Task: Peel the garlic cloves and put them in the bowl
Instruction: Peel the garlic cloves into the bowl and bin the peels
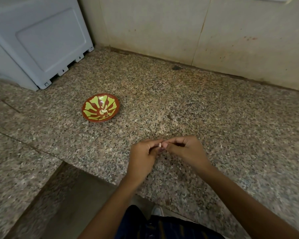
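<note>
A person's left hand (142, 153) and right hand (185, 149) meet fingertip to fingertip above a speckled brown granite counter (214, 109), both with fingers curled in, pinching a small pale garlic clove (160, 144) between them. At about ten o'clock from the hands, well apart from them, a shallow round red-brown bowl with a yellow-green petal pattern (100, 107) sits on the counter with a few peeled pale cloves (104, 110) lying at its centre. A pale grey plastic appliance (36, 42) stands at eleven o'clock beyond the bowl, against a beige tiled wall (179, 28).
</note>
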